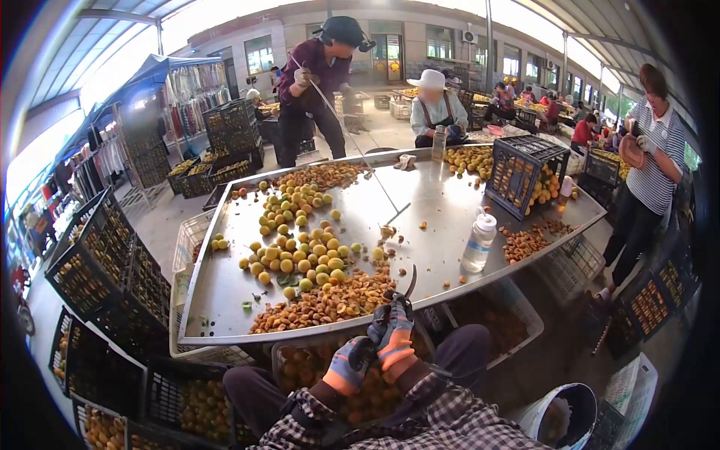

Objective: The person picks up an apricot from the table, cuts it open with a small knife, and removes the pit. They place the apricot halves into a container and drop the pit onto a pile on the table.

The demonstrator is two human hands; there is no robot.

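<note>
Both my hands wear grey and orange work gloves and are close together at the table's near edge, above my lap. My right hand [395, 334] is closed on a knife [412, 282], whose thin curved blade points up. My left hand [352, 361] is curled beside it; what its fingers hold, if anything, is hidden. Just beyond my hands lies a heap of cut orange-brown fruit pieces [322, 304] on the metal table [442, 259]. Behind that heap are whole yellow-green fruits [300, 255], which look like apricots. A basket of fruit [375, 401] sits below my hands.
A clear bottle [478, 244] and a tipped black crate [517, 176] stand on the table. Across it, a person [322, 82] holds a long-handled scraper [394, 210]; another in a white hat [435, 112] sits. Someone stands right [649, 150]. Crates [112, 262] stack left; a bucket [566, 416] stands right.
</note>
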